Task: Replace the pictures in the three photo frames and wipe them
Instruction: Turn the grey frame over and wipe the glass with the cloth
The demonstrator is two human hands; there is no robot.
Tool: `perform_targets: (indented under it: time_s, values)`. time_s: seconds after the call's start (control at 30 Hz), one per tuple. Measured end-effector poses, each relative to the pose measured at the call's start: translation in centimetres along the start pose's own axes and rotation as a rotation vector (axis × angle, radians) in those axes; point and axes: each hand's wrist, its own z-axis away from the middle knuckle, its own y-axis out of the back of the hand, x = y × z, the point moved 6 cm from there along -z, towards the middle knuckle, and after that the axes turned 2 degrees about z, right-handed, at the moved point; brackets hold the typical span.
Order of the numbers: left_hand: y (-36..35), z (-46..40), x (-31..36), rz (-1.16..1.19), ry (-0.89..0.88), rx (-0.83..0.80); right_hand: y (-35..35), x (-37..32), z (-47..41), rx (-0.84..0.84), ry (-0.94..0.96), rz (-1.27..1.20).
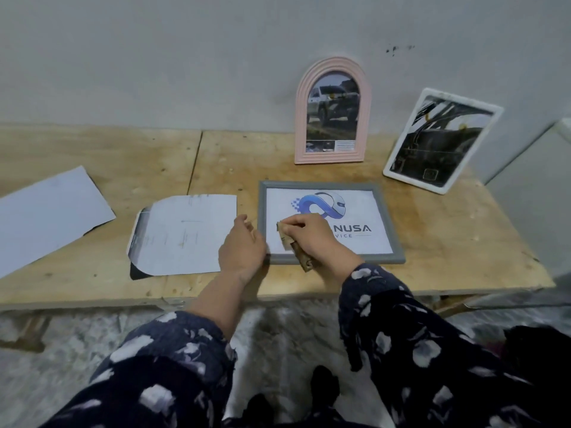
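Plywood table (432, 242) — right hand (312, 239) pinches cloth (298, 253) on "NUSA" frame (389, 223); left hand (242, 247) loosely curled, empty.

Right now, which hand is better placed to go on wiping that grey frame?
The right hand: it already grips the cloth on the grey frame. The left hand holds no cloth and rests at the frame's left edge, seemingly steadying it.

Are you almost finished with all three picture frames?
Nearly, it seems. The pink arched frame and the white frame stand against the wall with pictures in them. The grey frame lies flat with a logo picture inside; the right hand presses a cloth on it while the left hand steadies its edge. Loose sheets lie alongside. Whether the standing frames were wiped, I cannot tell.
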Motion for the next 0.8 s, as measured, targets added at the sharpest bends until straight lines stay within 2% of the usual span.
perform_targets:
  time_s: [0.27,0.5,0.63,0.8]
  values:
    - [-0.4,-5.8,2.0,-0.203,-0.021,-0.016,6.5,-2.4,-7.2,0.096,0.048,0.295]
    - [-2.0,-10.4,3.3,-0.259,0.047,-0.039,4.9,-4.7,-13.8,0.03,0.263,0.721]
    - [-2.6,-12.0,3.8,-0.249,0.1,0.016,1.9,-5.2,-16.8,0.018,0.353,0.75]
    - [-2.7,-12.5,3.1,-0.281,0.189,0.068,-0.8,-5.7,-17.0,-0.126,0.386,0.723]
